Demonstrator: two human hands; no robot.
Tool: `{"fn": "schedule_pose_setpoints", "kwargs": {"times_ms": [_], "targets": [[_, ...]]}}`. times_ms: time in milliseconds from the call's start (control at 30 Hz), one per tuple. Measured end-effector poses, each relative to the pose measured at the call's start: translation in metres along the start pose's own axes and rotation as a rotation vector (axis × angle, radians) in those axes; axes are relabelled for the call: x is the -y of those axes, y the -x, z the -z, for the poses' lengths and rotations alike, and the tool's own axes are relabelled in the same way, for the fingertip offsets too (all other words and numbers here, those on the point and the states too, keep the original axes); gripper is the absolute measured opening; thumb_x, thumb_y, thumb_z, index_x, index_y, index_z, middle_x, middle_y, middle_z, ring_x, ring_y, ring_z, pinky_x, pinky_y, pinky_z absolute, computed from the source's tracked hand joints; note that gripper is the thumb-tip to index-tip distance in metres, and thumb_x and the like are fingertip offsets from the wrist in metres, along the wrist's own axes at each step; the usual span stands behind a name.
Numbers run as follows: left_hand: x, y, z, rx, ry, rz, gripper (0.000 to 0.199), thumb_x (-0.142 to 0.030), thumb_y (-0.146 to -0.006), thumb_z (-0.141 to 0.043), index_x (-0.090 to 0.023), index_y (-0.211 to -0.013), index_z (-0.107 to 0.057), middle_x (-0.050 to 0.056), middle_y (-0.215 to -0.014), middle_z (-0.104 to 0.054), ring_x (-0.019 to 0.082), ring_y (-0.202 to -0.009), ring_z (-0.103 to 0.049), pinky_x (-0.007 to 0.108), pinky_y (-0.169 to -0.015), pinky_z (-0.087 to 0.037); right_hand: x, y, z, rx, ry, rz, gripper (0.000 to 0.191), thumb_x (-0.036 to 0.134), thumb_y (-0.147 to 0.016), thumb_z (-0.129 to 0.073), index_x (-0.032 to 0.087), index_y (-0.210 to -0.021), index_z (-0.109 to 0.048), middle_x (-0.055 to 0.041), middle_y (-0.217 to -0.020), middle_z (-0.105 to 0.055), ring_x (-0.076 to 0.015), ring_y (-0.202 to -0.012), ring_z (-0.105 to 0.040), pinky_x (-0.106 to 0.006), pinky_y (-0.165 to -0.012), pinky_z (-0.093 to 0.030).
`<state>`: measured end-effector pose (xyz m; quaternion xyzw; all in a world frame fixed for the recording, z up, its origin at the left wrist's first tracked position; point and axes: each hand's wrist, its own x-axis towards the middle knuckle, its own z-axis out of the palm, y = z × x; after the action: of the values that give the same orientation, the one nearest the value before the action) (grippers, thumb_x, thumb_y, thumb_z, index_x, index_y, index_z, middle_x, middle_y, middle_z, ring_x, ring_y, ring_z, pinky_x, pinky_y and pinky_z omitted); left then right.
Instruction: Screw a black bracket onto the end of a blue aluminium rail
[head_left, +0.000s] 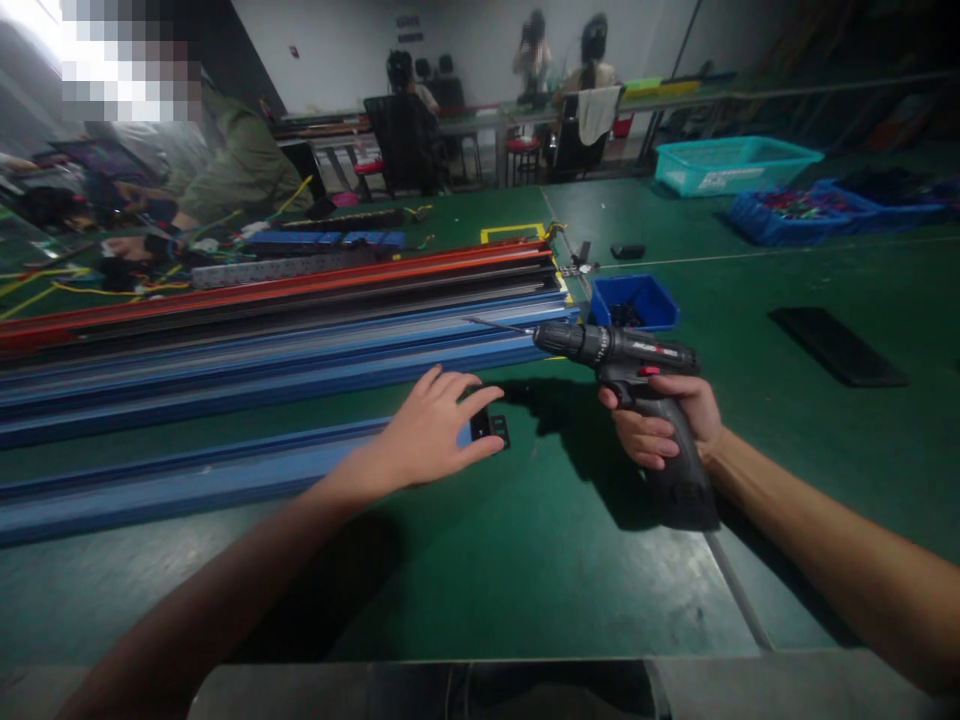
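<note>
Bare right forearm (817, 530), hand (699, 405) around pistol-shaped matte-black drill (641, 350), slender bit (511, 328)

Shows a black cordless drill (634, 350) with a red switch (649, 371), held above the bench (457, 590), handle down, slim bit (510, 328) pointing left. Also shows a long blue rail (202, 478) lying flat, roughly along the near edge, capped at right with a black slotted piece (500, 432).

Channel rail (187, 480) on worktable (525, 590), running left from beneath left fingers (480, 401); end bracket (501, 428) beside thumb (476, 452). Rail row (300, 335) beyond. Cordless drill (637, 350) within right fingers (646, 443); parts bin (664, 312) beyond them, basket (686, 180) farther, slab (838, 345) rightward.
</note>
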<state>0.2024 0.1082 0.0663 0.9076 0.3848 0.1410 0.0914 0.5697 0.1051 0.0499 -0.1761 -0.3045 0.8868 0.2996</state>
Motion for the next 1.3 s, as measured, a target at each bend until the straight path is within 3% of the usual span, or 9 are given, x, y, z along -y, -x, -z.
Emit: {"fn": "schedule_pose_setpoints", "kwargs": {"times_ms": [133,200,533,633,833,1133,1300], "targets": [[-0.002,-0.003,0.001,0.146,-0.036,-0.124,0.044,-0.051,-0.113,-0.051,-0.027,-0.141,-0.073,0.016,-0.152,-0.064,0.036,-0.133,-0.068,0.056,-0.114,-0.056,0.002,-0.001,0.002,-0.052,0.023,0.014,0.032,0.046,-0.105,-0.056,0.015,-0.111,-0.063,0.0081,-0.056,-0.044,-0.0104,-0.041,-0.030,-0.028,-0.046,-0.042],[0.000,-0.004,0.001,0.205,-0.028,-0.133,0.040,-0.049,-0.114,-0.049,-0.025,-0.131,-0.076,0.014,-0.150,-0.065,0.031,-0.123,-0.073,0.049,-0.107,-0.060,0.000,-0.003,0.005,-0.053,0.018,0.005,0.033,0.047,-0.106,-0.055,0.015,-0.112,-0.063,0.0078,-0.057,-0.044,-0.0105,-0.043,-0.030,-0.027,-0.047,-0.043],[0.007,-0.010,0.005,0.277,0.050,-0.131,0.038,-0.056,-0.110,-0.056,-0.025,-0.121,-0.074,0.012,-0.139,-0.064,0.030,-0.119,-0.071,0.048,-0.105,-0.057,-0.013,-0.003,0.014,-0.082,-0.033,-0.042,0.040,0.049,-0.106,-0.056,0.011,-0.117,-0.065,0.0057,-0.057,-0.048,-0.0118,-0.042,-0.037,-0.030,-0.050,-0.047],[0.017,-0.011,0.006,0.264,0.074,-0.128,0.040,-0.062,-0.103,-0.067,-0.024,-0.115,-0.075,0.011,-0.136,-0.065,0.029,-0.113,-0.071,0.043,-0.098,-0.057,-0.014,-0.002,0.017,-0.053,-0.044,-0.055,0.044,0.051,-0.103,-0.059,0.010,-0.119,-0.064,0.0051,-0.058,-0.050,-0.0123,-0.043,-0.041,-0.031,-0.051,-0.048],[0.043,-0.009,0.012,0.219,0.156,-0.044,0.031,-0.054,-0.101,-0.070,-0.025,-0.112,-0.076,0.008,-0.126,-0.066,0.024,-0.111,-0.070,0.037,-0.095,-0.055,-0.014,-0.001,0.018,-0.030,-0.062,-0.075,0.047,0.052,-0.102,-0.060,0.009,-0.121,-0.065,0.0044,-0.059,-0.052,-0.0127,-0.044,-0.043,-0.031,-0.052,-0.050],[0.045,-0.006,0.011,0.208,0.155,-0.024,0.038,-0.060,-0.100,-0.070,-0.027,-0.118,-0.077,0.008,-0.128,-0.065,0.025,-0.112,-0.069,0.037,-0.097,-0.054,0.008,0.003,0.025,-0.111,0.041,-0.108,0.041,0.050,-0.106,-0.054,0.011,-0.115,-0.067,0.0039,-0.058,-0.051,-0.0135,-0.044,-0.042,-0.032,-0.050,-0.049],[0.046,-0.007,0.011,0.200,0.180,0.000,0.037,-0.053,-0.095,-0.077,-0.026,-0.119,-0.075,0.007,-0.125,-0.067,0.026,-0.112,-0.069,0.036,-0.096,-0.053,0.022,0.009,0.027,-0.131,0.069,-0.154,0.031,0.039,-0.103,-0.058,0.011,-0.114,-0.067,0.0047,-0.057,-0.051,-0.0123,-0.044,-0.042,-0.030,-0.050,-0.050]]}}
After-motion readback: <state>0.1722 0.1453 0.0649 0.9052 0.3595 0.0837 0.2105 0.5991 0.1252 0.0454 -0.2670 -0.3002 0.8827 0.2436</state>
